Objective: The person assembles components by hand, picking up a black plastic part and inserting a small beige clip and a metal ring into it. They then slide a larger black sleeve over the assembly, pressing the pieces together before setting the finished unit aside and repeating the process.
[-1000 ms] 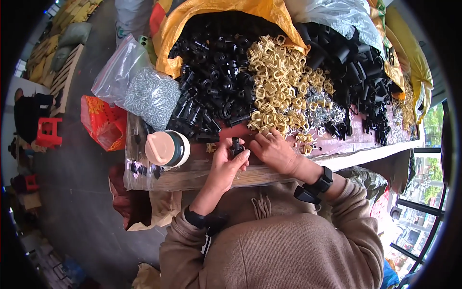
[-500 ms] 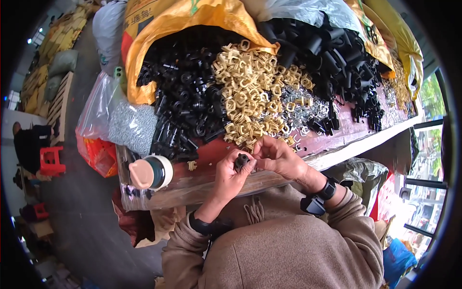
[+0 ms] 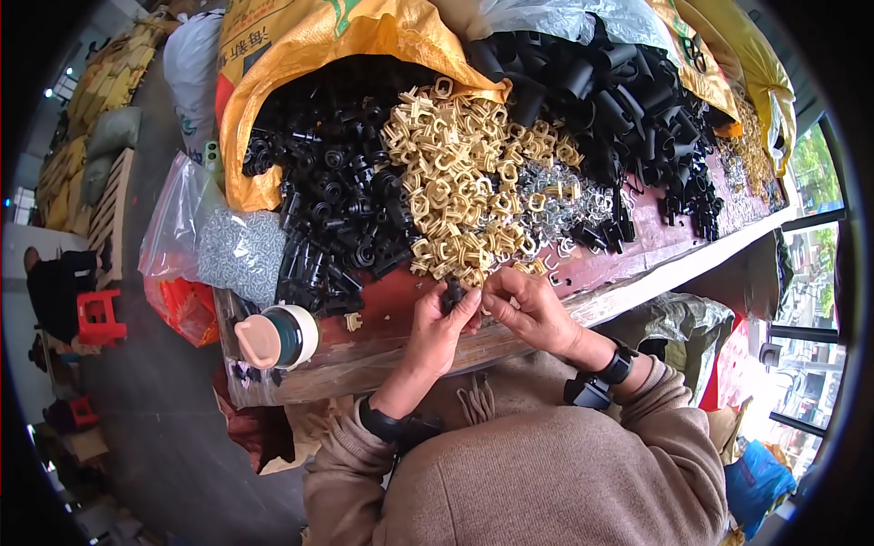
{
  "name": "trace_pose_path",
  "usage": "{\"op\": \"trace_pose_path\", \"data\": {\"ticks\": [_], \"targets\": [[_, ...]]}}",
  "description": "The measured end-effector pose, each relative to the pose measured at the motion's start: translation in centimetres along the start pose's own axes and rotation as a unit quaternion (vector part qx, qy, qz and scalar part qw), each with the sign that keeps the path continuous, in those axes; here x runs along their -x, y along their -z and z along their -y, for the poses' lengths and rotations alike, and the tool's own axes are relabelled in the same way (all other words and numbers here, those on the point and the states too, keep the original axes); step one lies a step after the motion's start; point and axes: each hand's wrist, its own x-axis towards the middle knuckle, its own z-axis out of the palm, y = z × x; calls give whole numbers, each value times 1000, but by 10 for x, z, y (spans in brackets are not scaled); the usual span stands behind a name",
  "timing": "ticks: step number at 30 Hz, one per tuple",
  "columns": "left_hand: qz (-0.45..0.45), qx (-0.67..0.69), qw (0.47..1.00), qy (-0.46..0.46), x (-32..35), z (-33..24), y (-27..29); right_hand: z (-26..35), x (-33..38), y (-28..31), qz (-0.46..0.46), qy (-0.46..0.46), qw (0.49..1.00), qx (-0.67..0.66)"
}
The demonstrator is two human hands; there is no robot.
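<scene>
Your L grip [image 3: 437, 329] is closed on a small black fitting [image 3: 453, 293], thumb along one side, fingers behind; prob. held w/ one end poking up to steady it & leave that end reachable. Your R grip [image 3: 528, 314] is bent thumb-to-index just beside L thumb tip; can't tell if there's smth btwn the tips. Both are over the near edge of the surface [image 3: 391, 305], prob. for short reach to the piles. Tan clips [image 3: 455, 182] are just beyond both grips; black fittings [image 3: 341, 191] beyond & left of L grip, silver clips [image 3: 555, 205] beyond R grip. Looks grouped by kind, prob. for quick picking. Lidded cup [image 3: 278, 337] stands left of L grip, prob. out of your way; clear bag of silver bits [image 3: 241, 250] is beyond it.
</scene>
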Motion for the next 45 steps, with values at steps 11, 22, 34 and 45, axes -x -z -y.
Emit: {"op": "trace_pose_path", "data": {"ticks": [11,22,34,45], "targets": [[77,181,975,105,10,-12,11,9,-3,-4,-36,199,943,266],[86,8,994,65,24,-6,6,16,3,-10,-22,216,907,360],[89,84,981,153,20,-8,15,-7,7,11,-59,208,960,178],[43,114,984,129,8,1,25,-54,-9,51,-159,24,902,400]]}}
